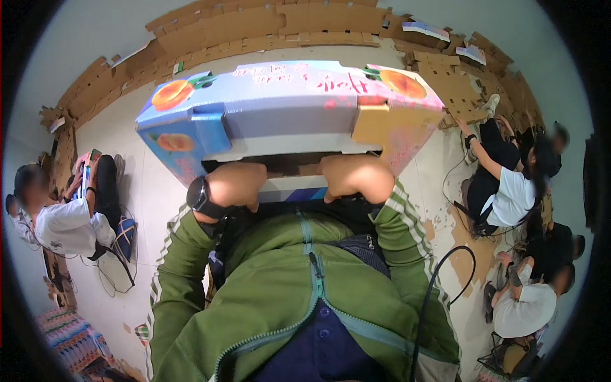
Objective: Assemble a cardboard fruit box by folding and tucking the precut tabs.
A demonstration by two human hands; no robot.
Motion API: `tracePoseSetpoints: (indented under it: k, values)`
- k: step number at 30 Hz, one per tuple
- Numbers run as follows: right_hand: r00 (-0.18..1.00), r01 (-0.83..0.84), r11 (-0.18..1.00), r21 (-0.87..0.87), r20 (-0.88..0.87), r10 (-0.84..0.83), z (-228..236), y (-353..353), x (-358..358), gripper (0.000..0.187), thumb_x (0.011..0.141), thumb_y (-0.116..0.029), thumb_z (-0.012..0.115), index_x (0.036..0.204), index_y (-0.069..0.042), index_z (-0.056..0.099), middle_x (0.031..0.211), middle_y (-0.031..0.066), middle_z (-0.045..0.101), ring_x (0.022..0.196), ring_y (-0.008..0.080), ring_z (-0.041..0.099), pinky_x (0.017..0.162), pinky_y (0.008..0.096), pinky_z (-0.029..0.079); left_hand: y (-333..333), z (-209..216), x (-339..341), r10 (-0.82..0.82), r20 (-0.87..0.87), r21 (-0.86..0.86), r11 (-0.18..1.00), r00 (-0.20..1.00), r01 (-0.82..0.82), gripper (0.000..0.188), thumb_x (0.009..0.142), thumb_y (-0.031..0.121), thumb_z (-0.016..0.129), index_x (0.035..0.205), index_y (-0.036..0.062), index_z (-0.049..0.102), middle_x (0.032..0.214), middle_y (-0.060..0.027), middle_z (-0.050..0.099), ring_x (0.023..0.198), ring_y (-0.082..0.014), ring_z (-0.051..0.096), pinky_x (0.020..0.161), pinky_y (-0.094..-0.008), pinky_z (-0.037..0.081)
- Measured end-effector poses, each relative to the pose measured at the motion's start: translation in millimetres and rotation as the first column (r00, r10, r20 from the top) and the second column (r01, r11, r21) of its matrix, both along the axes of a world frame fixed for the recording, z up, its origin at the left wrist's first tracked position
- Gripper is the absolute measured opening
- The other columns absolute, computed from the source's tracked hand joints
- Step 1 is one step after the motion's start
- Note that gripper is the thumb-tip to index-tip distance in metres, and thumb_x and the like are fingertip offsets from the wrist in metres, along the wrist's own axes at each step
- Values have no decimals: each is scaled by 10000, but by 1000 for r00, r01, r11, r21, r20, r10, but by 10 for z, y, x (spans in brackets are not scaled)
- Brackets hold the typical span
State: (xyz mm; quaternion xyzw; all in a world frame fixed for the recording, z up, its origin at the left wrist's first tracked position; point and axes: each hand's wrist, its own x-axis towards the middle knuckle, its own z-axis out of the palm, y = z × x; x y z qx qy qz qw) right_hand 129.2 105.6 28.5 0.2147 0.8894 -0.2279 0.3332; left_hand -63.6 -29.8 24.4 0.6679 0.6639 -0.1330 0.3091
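Note:
In front of my body is a printed cardboard fruit box [289, 121], blue and lilac on the left and pink and yellow on the right, with orange peaches pictured at its corners. A long gap shows along the side towards me, with folded corner flaps at both ends. My left hand [238, 183], below a dark watch, has its fingers curled over the box's near edge, left of the middle. Right of the middle, my right hand [358, 176] grips that same edge with its thumb pointing down. Most fingertips of both hands are hidden inside the gap.
Flattened brown cardboard [318, 22] lines the far wall and continues round both sides. One person [67, 223] sits at the left with a printed carton piece; several others sit at the right. A black cable [436, 274] loops by my right arm. Printed cartons [70, 337] lie at lower left.

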Motion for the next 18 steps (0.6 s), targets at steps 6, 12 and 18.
tracePoseSetpoints:
  k: [6, 12, 18]
  values:
    - [995, -77, 995, -67, 60, 81, 170, 79, -117, 459, 724, -318, 811, 950, 64, 695, 883, 216, 712, 850, 369, 677, 777, 418, 530, 58, 50, -30, -67, -114, 52, 996, 991, 74, 515, 543, 289, 916, 846, -70, 705, 852, -249, 688, 864, -402, 681, 760, -435, 551]
    - [994, -97, 993, -70, -53, 94, 98, 66, -78, 497, 727, -377, 815, 915, 71, 710, 874, 214, 713, 821, 360, 671, 762, 409, 524, 63, 93, -35, -163, -54, 110, 980, 985, 168, 517, 531, 307, 919, 806, -76, 705, 798, -237, 687, 820, -400, 683, 750, -426, 557]
    - [988, -117, 992, -51, 96, 122, 173, 58, -76, 602, 726, -466, 806, 928, 91, 699, 876, 215, 709, 814, 357, 667, 745, 406, 521, -94, 153, 52, -112, -98, 278, 951, 989, 136, 574, 502, 261, 907, 957, -25, 709, 815, -186, 691, 883, -374, 672, 793, -429, 533]
